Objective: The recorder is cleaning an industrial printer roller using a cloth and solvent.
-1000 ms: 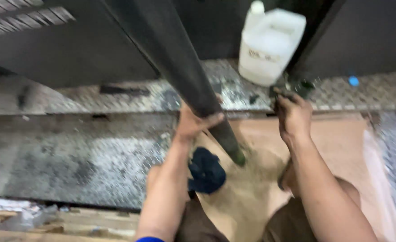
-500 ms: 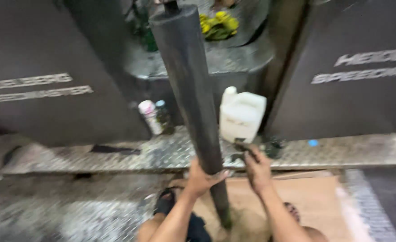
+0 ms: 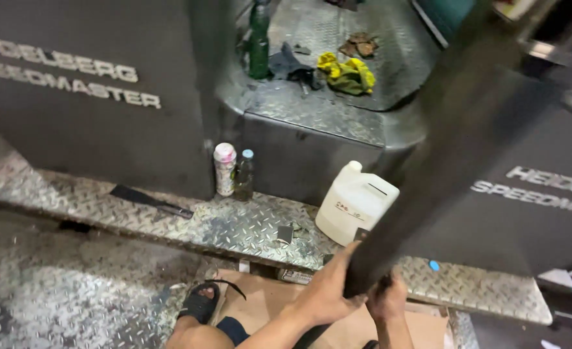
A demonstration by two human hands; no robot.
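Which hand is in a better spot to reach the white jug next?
Probably the left hand. It grips the long dark roller just below the white jug, on the jug's side. The right hand also holds the roller, but sits lower and farther from the jug.

One long dark roller (image 3: 441, 161), one white jug (image 3: 356, 202), one spray can (image 3: 224, 169), two bottles (image 3: 244, 174), two hands (image 3: 328, 291).
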